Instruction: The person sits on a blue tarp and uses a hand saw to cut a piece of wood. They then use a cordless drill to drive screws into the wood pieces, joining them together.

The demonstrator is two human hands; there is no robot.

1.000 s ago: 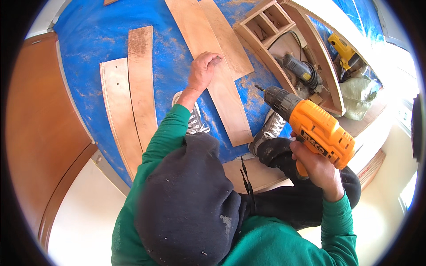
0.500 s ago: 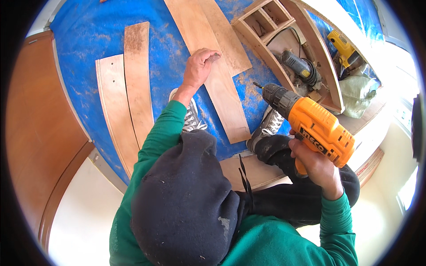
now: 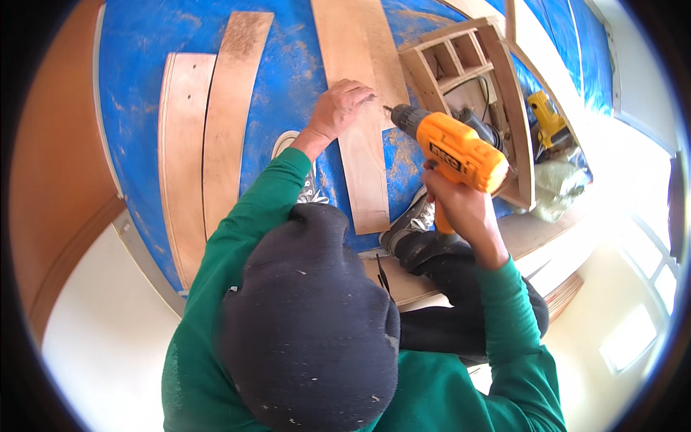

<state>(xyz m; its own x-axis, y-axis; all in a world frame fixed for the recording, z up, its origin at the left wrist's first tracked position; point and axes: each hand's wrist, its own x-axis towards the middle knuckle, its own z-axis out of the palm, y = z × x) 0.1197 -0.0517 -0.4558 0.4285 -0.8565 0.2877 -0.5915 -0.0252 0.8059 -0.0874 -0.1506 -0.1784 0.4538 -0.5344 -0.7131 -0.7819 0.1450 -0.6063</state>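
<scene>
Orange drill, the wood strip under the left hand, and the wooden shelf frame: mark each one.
orange drill [image 3: 461, 151], head view, on the orange motor body.
wood strip [image 3: 363, 180], head view, on its bare face below the left hand [image 3: 342, 108].
wooden shelf frame [image 3: 515, 101], head view, on its long right rail.

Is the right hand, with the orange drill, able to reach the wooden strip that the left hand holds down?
Probably yes. The right hand points the orange drill at the wooden strip, its tip beside the left hand, with nothing between.

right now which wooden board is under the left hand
The short straight plywood board nearest the orange drill; the left hand presses it, unlike the two curved boards farther left.
</scene>
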